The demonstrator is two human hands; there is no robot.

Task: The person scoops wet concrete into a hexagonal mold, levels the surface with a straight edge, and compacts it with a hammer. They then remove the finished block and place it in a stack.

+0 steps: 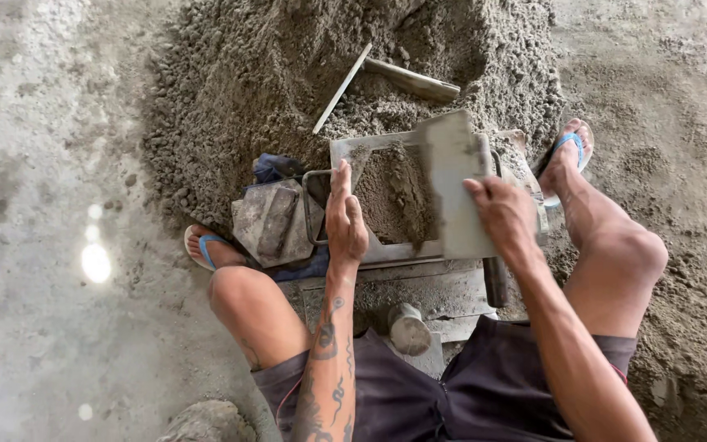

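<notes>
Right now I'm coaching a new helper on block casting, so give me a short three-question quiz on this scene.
1. True or false: the right hand holds a flat metal plate over the mould.
2. What does the left hand rest on? A) the mould's edge B) a bucket C) a hose
3. What fills the mould?

Key: 1 true; 2 A; 3 damp grey sand-cement mix, like the pile behind it.

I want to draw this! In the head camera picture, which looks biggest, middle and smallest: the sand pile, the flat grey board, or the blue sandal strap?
1. sand pile
2. flat grey board
3. blue sandal strap
</notes>
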